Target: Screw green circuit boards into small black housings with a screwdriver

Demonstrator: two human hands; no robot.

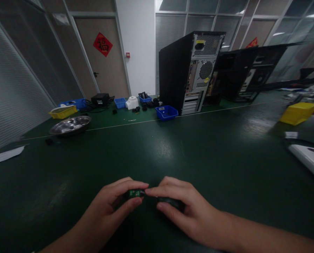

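Note:
Between the thumb and fingers of my left hand (112,202) is a small green circuit board (134,193), its face with tiny parts turned toward me. My right hand (189,207) is closed round a dark rounded piece (172,202), mostly hidden by the fingers. The right index fingertip reaches to the right end of the board, where a short dark bit shows; whether it joins the two pieces I cannot tell. Both hands are low over the green tabletop (157,158), close together.
Further back stand a black computer tower (176,66), a blue bin (166,113) and a round metal dish (71,125). A yellow bin (299,113) and a white device (309,160) are at the right. Paper (5,155) lies at the left edge.

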